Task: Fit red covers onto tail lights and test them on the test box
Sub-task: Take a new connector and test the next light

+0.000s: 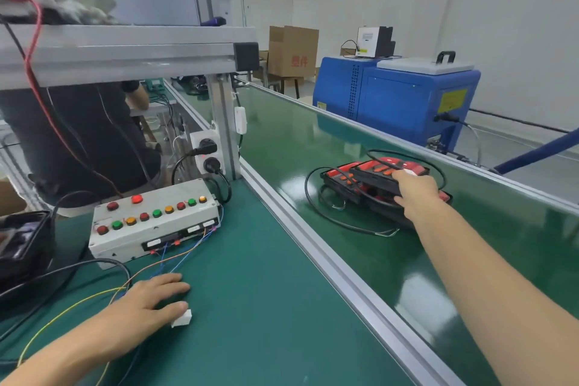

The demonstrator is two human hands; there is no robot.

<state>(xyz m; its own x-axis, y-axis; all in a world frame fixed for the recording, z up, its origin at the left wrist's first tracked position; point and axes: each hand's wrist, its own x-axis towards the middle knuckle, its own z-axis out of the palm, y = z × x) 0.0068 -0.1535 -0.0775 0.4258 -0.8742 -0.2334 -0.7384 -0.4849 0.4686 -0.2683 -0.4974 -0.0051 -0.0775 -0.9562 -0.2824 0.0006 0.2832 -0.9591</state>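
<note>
Several tail lights with red covers [369,178] lie stacked on the green conveyor belt [282,141], their black cables looping around them. My right hand [416,194] reaches over the belt and grips the near end of the top tail light. My left hand [153,298] rests flat on the green bench mat, fingers straight, touching a small white connector [182,319]. The white test box [153,222] with red, green and orange buttons stands behind my left hand, with blue, orange and yellow wires running from it toward that hand.
An aluminium rail [313,247] divides the bench from the belt. A frame post with a power socket [206,150] stands behind the test box. A blue machine [398,97] sits beyond the belt. Another person in dark clothes stands at left. A black tray [22,241] lies at far left.
</note>
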